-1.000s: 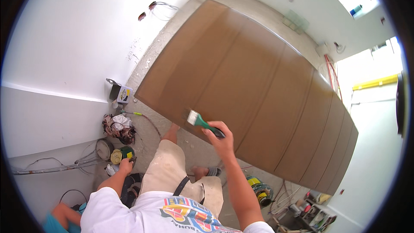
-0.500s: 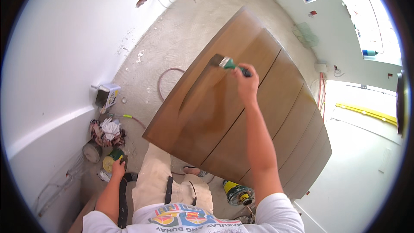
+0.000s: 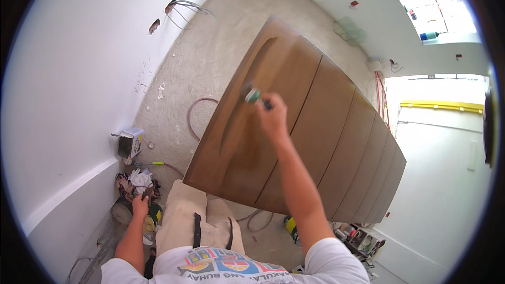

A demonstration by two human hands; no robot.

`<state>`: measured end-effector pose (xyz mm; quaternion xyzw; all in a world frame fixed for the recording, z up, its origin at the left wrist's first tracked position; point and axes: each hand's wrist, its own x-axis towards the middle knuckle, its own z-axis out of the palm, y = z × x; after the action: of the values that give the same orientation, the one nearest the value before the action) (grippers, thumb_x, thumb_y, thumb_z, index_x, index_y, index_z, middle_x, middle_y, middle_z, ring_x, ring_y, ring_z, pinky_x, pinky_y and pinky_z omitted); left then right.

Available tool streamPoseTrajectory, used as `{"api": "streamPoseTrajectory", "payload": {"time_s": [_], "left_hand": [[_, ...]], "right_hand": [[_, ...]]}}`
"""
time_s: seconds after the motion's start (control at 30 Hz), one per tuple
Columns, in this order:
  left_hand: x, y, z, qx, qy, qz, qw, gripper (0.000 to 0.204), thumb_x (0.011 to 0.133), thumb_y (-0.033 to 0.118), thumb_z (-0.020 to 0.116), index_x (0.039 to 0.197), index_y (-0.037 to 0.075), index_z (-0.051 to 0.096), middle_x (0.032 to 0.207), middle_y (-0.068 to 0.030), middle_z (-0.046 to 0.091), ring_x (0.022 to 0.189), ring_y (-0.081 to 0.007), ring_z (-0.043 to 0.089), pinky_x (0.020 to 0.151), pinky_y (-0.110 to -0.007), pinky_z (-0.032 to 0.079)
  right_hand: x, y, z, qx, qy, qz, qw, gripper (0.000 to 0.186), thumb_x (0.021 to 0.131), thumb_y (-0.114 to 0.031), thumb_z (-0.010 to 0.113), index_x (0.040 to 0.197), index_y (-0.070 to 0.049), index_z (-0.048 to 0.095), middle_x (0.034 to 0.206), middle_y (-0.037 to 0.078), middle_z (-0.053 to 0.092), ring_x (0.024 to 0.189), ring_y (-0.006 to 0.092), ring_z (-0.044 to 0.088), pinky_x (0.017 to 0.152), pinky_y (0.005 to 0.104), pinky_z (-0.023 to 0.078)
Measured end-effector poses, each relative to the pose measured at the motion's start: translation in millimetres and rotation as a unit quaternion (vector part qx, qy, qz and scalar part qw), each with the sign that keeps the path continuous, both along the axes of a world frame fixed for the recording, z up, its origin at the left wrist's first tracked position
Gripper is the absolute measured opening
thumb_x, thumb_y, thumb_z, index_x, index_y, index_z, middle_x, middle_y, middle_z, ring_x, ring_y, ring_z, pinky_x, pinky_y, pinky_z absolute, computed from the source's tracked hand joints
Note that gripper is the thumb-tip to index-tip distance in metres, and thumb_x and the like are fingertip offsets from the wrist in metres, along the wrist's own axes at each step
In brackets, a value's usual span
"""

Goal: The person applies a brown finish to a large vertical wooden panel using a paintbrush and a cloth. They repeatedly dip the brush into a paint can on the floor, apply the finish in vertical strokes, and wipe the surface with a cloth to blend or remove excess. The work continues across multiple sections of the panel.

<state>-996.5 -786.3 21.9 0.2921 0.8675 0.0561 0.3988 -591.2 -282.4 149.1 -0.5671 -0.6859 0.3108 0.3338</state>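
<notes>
Right hand (image 3: 273,115): grip closed round green-handled brush (image 3: 253,95), bristles on dark streak (image 3: 229,128) along left section of brown panel (image 3: 336,142), ahead of wearer. Streak looks wet, unevenly spread; remaining coverage unclear, other sections evenly brown. Left hand (image 3: 140,206) near can (image 3: 150,223); can't tell its grip.

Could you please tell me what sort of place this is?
Probably a room under construction or renovation: loose grey wires stick out of the white wall, the floor looks like rough concrete, and the right hand holds a paintbrush at a large brown panel.
</notes>
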Motion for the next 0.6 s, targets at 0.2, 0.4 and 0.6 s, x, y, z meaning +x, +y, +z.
{"api": "streamPoseTrajectory", "payload": {"time_s": [0.2,0.4,0.6], "left_hand": [[-22,86,-3,0.118,-0.003,-0.06,0.991,0.035,0.098,0.023,0.068,0.121,-0.003,0.071,0.109,-0.0285,0.073,0.105,-0.0446,0.07,0.091,-0.047,0.052],[-3,183,63,0.152,-0.109,-0.101,0.977,0.037,0.099,0.025,0.069,0.123,-0.003,0.07,0.108,-0.0246,0.075,0.101,-0.0391,0.072,0.089,-0.043,0.053],[-56,166,63,0.157,-0.037,-0.212,0.964,0.037,0.098,0.022,0.069,0.127,-0.001,0.07,0.115,-0.0228,0.075,0.108,-0.0367,0.072,0.095,-0.041,0.053]], "right_hand": [[-8,-231,31,-0.095,0.022,-0.034,0.995,0.019,0.09,-0.007,0.076,0.106,0.001,0.068,0.1,0.02,0.066,0.093,0.0407,0.066,0.082,0.0438,0.054],[-21,-358,51,-0.165,0.062,-0.141,0.974,0.02,0.089,-0.007,0.078,0.106,0.001,0.07,0.101,0.018,0.069,0.094,0.0345,0.069,0.084,0.04,0.054],[-6,-378,63,-0.147,0.122,-0.169,0.967,0.022,0.088,-0.004,0.079,0.108,0.001,0.072,0.102,0.011,0.071,0.092,0.021,0.067,0.084,0.0325,0.053]]}}
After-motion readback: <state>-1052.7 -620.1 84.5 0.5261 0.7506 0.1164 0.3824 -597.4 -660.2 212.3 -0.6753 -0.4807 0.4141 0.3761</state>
